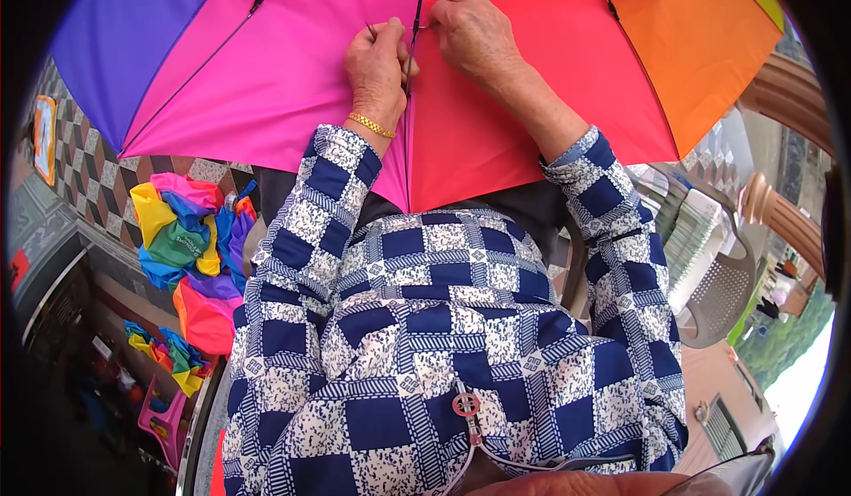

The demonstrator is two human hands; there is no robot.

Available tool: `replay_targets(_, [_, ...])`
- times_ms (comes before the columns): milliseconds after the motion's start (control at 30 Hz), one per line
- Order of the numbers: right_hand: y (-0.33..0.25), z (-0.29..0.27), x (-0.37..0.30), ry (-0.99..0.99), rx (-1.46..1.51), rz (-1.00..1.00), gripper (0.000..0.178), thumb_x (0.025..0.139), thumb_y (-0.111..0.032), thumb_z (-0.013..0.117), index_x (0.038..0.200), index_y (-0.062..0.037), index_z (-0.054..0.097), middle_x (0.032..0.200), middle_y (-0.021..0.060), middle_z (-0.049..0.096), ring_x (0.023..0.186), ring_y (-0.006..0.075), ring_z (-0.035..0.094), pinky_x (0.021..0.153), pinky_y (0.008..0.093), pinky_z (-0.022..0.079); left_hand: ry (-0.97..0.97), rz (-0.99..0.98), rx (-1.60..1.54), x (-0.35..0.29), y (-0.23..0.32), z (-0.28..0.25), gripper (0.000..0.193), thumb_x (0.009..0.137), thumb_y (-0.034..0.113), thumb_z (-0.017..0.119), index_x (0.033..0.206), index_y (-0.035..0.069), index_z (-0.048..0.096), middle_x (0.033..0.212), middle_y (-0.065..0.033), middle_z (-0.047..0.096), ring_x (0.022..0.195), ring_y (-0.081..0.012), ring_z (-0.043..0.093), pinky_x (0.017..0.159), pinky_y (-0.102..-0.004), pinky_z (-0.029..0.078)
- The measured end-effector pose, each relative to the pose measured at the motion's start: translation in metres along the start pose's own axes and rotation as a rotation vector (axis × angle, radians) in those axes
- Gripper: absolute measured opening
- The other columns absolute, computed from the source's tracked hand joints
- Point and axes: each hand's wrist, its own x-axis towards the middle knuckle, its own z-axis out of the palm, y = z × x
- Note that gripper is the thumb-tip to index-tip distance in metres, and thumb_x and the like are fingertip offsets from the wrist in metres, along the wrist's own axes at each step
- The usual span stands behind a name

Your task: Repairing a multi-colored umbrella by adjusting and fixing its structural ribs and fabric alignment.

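An open multicoloured umbrella [550, 53] spreads across my lap, its thin ribs showing against the cloth. A dark rib [410, 79] runs along the seam between the pink and red panels, and both my hands are at it. My left hand [376, 63] is closed beside the rib on the pink side, a thin dark tip sticking up from its fingers. On the red side my right hand [474, 31] pinches at the rib. A fine pale line, perhaps thread or a needle, shows between its fingertips and the rib; what exactly it holds is too small to tell.
At the left lies a heap of crumpled multicoloured cloth [182, 239], with a smaller bundle [168, 354] below it near a pink plastic stool [164, 421]. A grey plastic chair [722, 292] stands at the right, a pale stack [696, 243] on it. The floor [89, 164] is patterned tile.
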Motion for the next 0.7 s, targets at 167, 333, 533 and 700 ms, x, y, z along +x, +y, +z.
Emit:
replay_targets(167, [0.037, -0.044, -0.027, 0.069, -0.097, 0.057, 0.007, 0.078, -0.008, 0.057, 0.08, -0.0061, 0.063, 0.086, 0.006, 0.058, 0.087, 0.0259, 0.056, 0.074, 0.0375, 0.048, 0.0, 0.003, -0.056, 0.004, 0.0, -0.003, 0.02, 0.088, 0.02, 0.054, 0.078, 0.003, 0.05, 0.051, -0.0006, 0.043, 0.035, -0.0115, 0.039, 0.033, -0.0248, 0.033])
replay_targets(333, [0.052, -0.08, -0.039, 0.49, 1.576, 0.596, 0.009, 0.088, -0.009, 0.05, 0.089, -0.0024, 0.056, 0.077, 0.0027, 0.054, 0.078, 0.02, 0.054, 0.065, 0.0369, 0.045, -0.002, 0.001, -0.051, 0.0, 0.002, -0.004, 0.023, 0.09, 0.023, 0.052, 0.079, 0.004, 0.048, 0.05, 0.0, 0.04, 0.035, -0.0112, 0.036, 0.033, -0.025, 0.032])
replay_targets(533, [0.153, -0.092, -0.087, 0.4, 2.116, 0.286, 0.01, 0.093, -0.012, 0.045, 0.093, -0.0024, 0.05, 0.067, -0.0016, 0.04, 0.061, 0.0113, 0.039, 0.055, 0.0266, 0.034, -0.024, -0.073, -0.066, 0.0, -0.002, 0.001, 0.024, 0.09, 0.024, 0.052, 0.079, 0.004, 0.047, 0.049, 0.0004, 0.036, 0.036, -0.0111, 0.031, 0.034, -0.0263, 0.031])
replay_targets(700, [0.172, -0.092, -0.085, 0.304, 2.041, 0.249, 0.009, 0.091, -0.012, 0.048, 0.091, -0.0031, 0.052, 0.065, -0.0012, 0.038, 0.057, 0.01, 0.037, 0.055, 0.0225, 0.033, -0.059, -0.114, -0.119, 0.003, -0.002, -0.004, 0.024, 0.091, 0.024, 0.05, 0.08, 0.004, 0.046, 0.049, 0.0004, 0.034, 0.036, -0.0114, 0.03, 0.035, -0.0272, 0.032])
